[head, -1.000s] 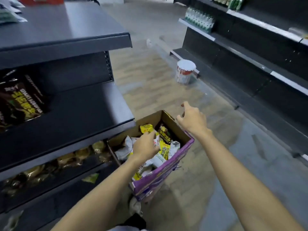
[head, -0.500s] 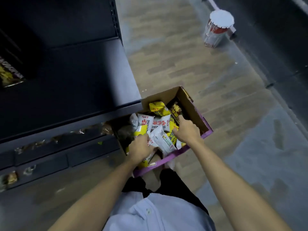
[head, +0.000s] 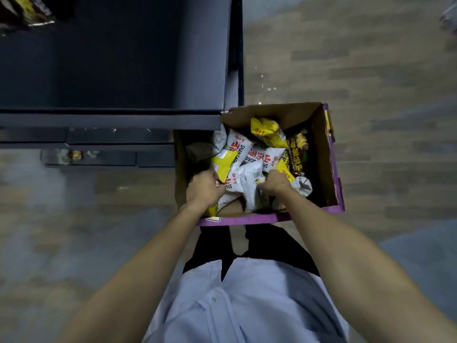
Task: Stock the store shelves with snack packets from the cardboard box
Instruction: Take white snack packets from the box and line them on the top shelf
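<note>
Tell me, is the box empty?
Not empty. Many white and yellow packets lie heaped in the box; its walls rise above them, so it isn't brimful.

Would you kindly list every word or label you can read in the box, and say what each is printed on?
"SHANYAO": on a white packet in the cardboard box.
"SHANYAOBO", end hidden: on the white packet beside it.
Red characters on both, and the print on the yellow packet and the dark packet: too blurred to read.
</note>
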Demonstrator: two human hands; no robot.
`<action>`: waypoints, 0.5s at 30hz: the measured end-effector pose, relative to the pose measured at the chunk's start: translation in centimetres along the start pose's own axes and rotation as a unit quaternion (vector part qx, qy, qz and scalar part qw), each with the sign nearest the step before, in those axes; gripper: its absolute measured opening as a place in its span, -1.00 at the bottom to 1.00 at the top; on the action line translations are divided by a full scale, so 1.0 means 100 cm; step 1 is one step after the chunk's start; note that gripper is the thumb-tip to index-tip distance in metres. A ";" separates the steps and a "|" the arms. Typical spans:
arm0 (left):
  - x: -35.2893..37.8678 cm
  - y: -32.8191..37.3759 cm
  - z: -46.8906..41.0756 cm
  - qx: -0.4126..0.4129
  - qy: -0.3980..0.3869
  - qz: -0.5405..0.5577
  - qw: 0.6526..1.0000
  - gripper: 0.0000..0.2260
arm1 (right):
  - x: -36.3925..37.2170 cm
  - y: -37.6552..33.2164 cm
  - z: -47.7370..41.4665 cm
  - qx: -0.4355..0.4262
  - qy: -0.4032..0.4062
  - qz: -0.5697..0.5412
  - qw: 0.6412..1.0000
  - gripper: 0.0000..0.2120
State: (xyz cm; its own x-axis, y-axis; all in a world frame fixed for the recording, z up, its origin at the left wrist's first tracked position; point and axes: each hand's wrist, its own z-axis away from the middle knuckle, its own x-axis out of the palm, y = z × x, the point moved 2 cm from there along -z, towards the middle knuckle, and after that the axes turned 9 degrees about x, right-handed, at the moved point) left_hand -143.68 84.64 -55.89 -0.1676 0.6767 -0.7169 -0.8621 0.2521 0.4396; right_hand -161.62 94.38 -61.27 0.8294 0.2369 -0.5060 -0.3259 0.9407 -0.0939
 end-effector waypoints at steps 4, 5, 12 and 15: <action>0.007 -0.003 0.006 -0.012 0.003 0.005 1.000 -0.81 | 0.008 -0.002 -0.012 0.008 0.016 -0.104 0.994 -0.58; 0.008 -0.003 0.007 -0.011 0.006 0.007 1.000 -0.81 | 0.008 -0.004 -0.012 0.007 0.018 -0.122 0.992 -0.62; 0.002 -0.001 0.006 0.009 -0.009 -0.002 1.000 -0.86 | -0.014 -0.008 -0.002 -0.022 0.021 -0.080 0.996 -0.61; -0.003 0.004 0.001 0.021 -0.005 0.005 1.000 -0.88 | -0.043 -0.003 0.003 -0.042 0.056 -0.080 0.994 -0.55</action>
State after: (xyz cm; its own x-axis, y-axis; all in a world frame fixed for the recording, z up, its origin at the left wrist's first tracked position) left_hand -143.91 84.63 -55.41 -0.1715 0.6863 -0.7068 -0.8397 0.2733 0.4692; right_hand -164.98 93.15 -58.77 0.8191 0.0534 -0.5711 -0.2356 0.9391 -0.2501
